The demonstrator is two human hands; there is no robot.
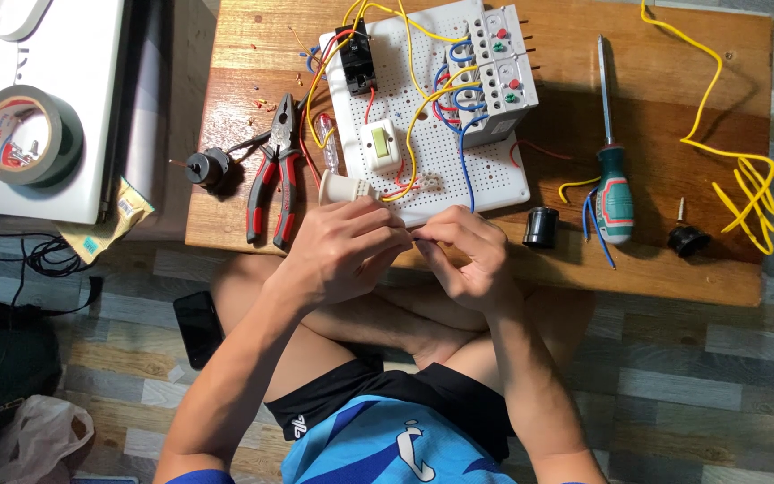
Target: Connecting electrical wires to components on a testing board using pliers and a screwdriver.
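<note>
We take the low wooden table (pixel 674 269) as our landmark. Just off its left edge a small crumpled packet (pixel 111 224) lies, tan with a yellow and a pale blue label patch, half under the white slab beside the table. Farther left of the table, the tape roll (pixel 27 134) carries a round core label, white with red print (too small for us to make out).
</note>
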